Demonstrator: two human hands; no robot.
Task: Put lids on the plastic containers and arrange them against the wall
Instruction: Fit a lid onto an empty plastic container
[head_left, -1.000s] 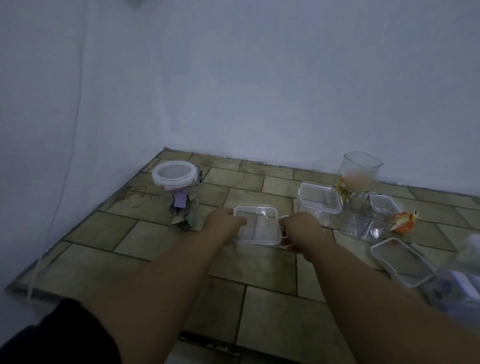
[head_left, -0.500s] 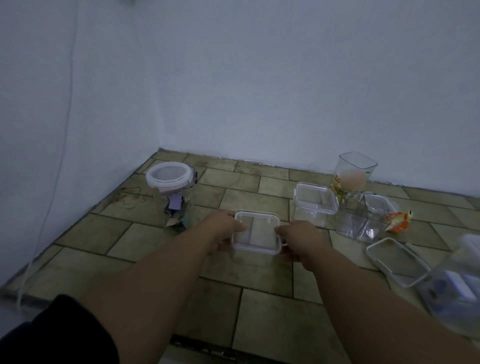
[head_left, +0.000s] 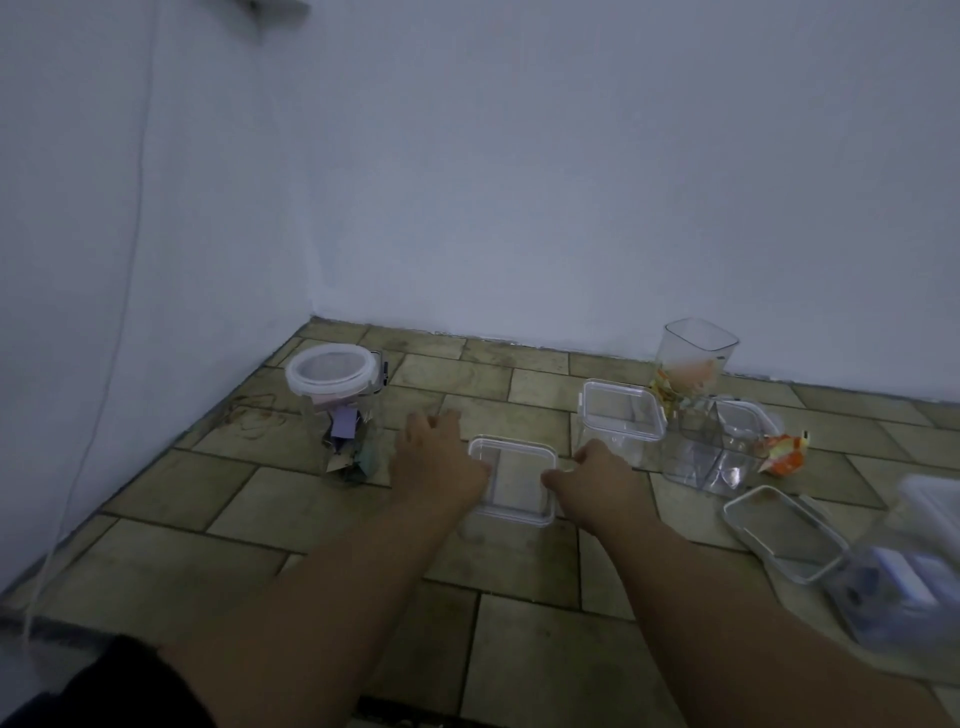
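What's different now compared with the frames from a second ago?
The left hand has let go: its fingers, earlier curled at the left edge of the small square container, now stretch out toward the round-lidded jar. The right hand keeps its grip on the container's right edge. Nothing else has visibly moved.

1. A low clear square plastic container (head_left: 511, 480) with its lid on top sits flat on the tiled floor (head_left: 519, 649), mid-frame.
2. A clear round plastic jar (head_left: 343, 436), closed by a white-rimmed lid (head_left: 332, 370), stands upright to its left.
3. A clear square lidded box (head_left: 621, 415) stands behind it, to the right.
4. A tall clear open-topped tub (head_left: 696, 353) stands upright beside the wall (head_left: 519, 208).
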